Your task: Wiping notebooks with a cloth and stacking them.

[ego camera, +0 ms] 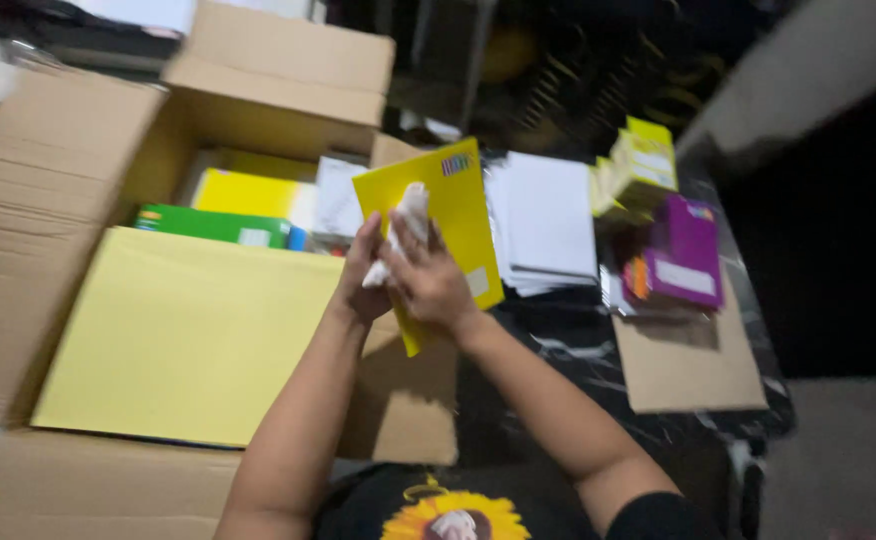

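Note:
Both my hands meet in the middle of the view on a thin yellow booklet [458, 200] held upright and tilted. My left hand [361, 270] grips its left edge from behind. My right hand [428, 280] lies against its front and presses a crumpled white cloth or paper [408, 225] onto the cover. The booklet hangs over the right edge of a large open cardboard box [48, 200]. Inside the box lie a big pale yellow sheet [188, 335], a green book [213, 225] and a bright yellow book [243, 193].
On the dark marbled table [558, 350] to the right lies a stack of white sheets [543, 220]. Further right are yellow-green booklets [643, 165], a purple booklet [686, 255] and a brown cardboard piece [688, 365]. The box's flaps stand open at the back and front.

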